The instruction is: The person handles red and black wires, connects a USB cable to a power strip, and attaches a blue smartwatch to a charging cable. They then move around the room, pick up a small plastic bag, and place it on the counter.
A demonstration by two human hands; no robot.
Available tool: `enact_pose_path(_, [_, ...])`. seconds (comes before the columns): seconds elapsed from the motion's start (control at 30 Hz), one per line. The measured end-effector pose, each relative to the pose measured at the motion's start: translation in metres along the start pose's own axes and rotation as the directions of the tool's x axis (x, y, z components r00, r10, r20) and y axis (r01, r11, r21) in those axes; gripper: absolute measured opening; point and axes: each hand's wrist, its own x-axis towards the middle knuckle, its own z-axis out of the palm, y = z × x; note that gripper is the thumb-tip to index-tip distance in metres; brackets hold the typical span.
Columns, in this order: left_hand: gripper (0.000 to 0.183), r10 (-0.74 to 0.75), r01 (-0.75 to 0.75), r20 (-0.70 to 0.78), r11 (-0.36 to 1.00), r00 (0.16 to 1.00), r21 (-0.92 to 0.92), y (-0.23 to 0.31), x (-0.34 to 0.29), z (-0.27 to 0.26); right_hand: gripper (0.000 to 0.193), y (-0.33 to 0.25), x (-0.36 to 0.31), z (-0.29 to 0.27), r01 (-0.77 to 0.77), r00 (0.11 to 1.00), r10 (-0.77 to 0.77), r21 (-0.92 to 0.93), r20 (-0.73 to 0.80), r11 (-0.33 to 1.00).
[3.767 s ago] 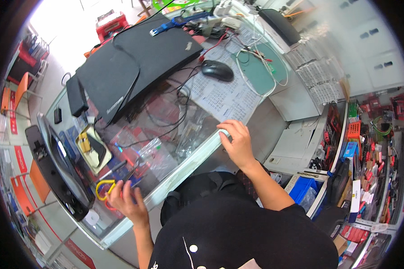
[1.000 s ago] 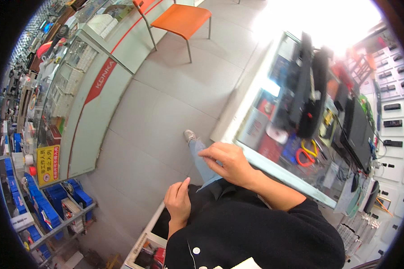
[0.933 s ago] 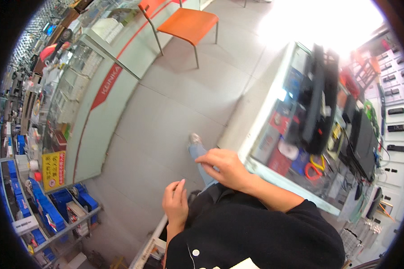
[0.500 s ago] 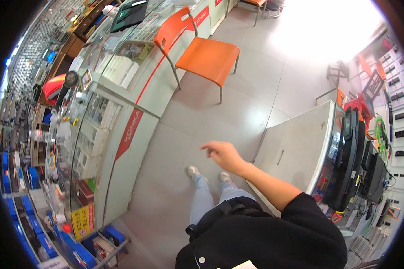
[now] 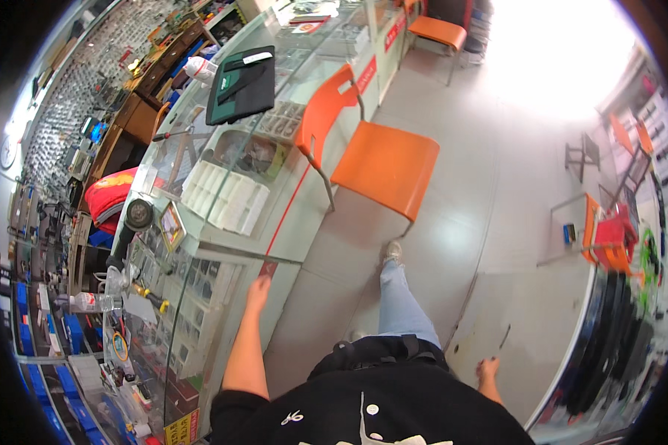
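Note:
My left hand (image 5: 257, 291) hangs low beside the side panel of the glass display counter (image 5: 282, 274), overlapping its red stripe in view. Whether it touches the panel I cannot tell, and its fingers are too blurred to read. On the other side, my right hand (image 5: 488, 368) is down by the pale cabinet (image 5: 527, 319), fingers curled in, with nothing visible in it. Ahead of me an orange chair (image 5: 386, 170) with metal legs stands against the counter. One of my feet is forward, close to the chair's front leg.
On the counter top lie a dark green folder (image 5: 243, 85), a plastic bottle (image 5: 200, 69), a black angle grinder-like tool (image 5: 132, 226) and a red cloth item (image 5: 111, 199). Another orange chair (image 5: 438, 33) is farther off. Black flat screens (image 5: 608, 341) line the right, near a red stool (image 5: 614, 237).
I have moved forward, and the orange chair is nearer. My left arm has come into view beside the counter. My right hand has swung back from in front of me toward the cabinet.

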Motion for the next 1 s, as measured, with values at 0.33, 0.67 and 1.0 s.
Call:
enact_pose_path(0.33, [0.057, -0.045, 0.027, -0.053, 0.953, 0.998, -0.302, 0.266, 0.316, 0.099, 0.059, -0.336, -0.035, 0.149, 0.378, 0.858, -0.399, 0.127, 0.323, 0.917])
enact_pose_path(0.67, [0.032, -0.242, 0.413, 0.463, 0.855, 0.853, -0.314, 0.326, 0.371, 0.089, 0.052, -0.490, -0.067, 0.190, 0.301, 0.937, -0.324, 0.176, 0.126, 0.937])
enact_pose_path(1.0, [0.031, -0.106, 0.300, 0.501, 0.896, 0.859, -0.326, 0.539, 0.377, 0.220, 0.047, -0.631, -0.082, 0.282, 0.539, 0.801, -0.534, 0.061, 0.271, 0.840])
